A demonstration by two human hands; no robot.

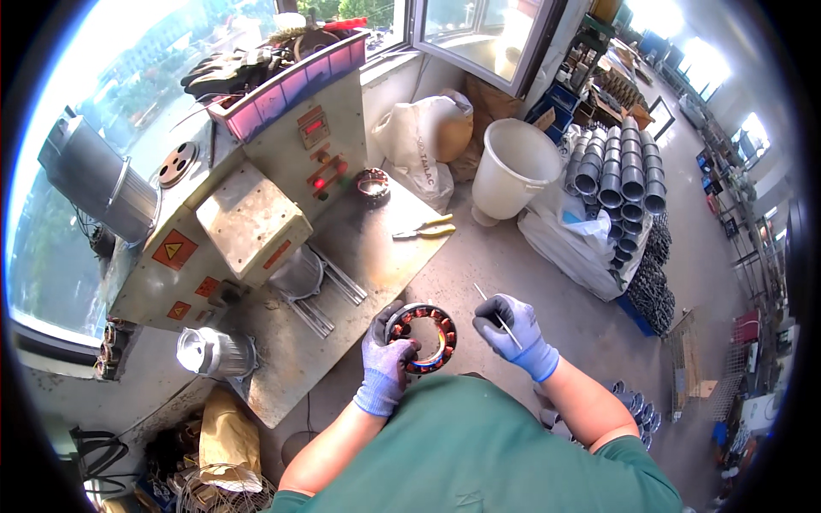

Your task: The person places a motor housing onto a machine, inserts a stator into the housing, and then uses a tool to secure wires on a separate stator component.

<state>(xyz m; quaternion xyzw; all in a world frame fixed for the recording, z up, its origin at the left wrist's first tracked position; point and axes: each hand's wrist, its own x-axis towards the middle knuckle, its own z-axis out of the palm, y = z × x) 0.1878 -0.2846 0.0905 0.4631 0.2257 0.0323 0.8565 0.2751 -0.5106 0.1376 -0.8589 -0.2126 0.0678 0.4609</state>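
My left hand (382, 368), in a grey-blue work glove, is closed round the left side of a motor stator (448, 328). The stator is a dark ring with copper-coloured windings about its inside and a few coloured wires at its lower edge. To the right of it, apart from the ring, my gloved right hand (523, 329) grips a thin, pale rod (510, 332). One end of the rod sticks out up and to the left. Both hands are in front of my green shirt, off the bench's near right edge.
On the metal bench (385, 256) lie yellow-handled pliers (425, 230) and another wound stator (373, 185). A machine (329, 137) with red lights stands behind. A silver motor housing (218, 353) is at the left. Beyond the bench are a white bucket (510, 171) and stacked metal cylinders (631, 184).
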